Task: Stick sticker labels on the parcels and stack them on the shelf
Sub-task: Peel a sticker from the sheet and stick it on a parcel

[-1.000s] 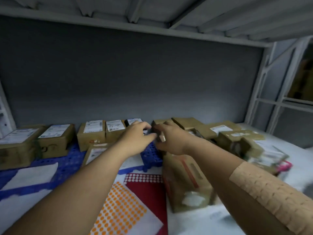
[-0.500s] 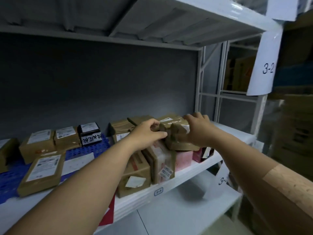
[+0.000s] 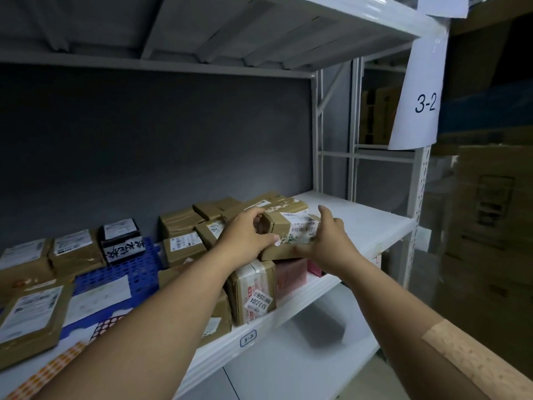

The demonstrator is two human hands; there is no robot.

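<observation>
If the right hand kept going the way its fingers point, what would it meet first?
The right hand already touches the brown parcel that both hands hold, fingers aimed left and away. Pushed further, it would likely press that parcel toward the left hand and the parcels behind; depth is unclear.

Left hand [image 3: 245, 241] and right hand [image 3: 328, 243] gripping small brown cardboard parcel [image 3: 288, 226] atop parcel pile, white metal shelf [image 3: 360, 223], orange dot sticker sheet [image 3: 49, 370] lower left
</observation>
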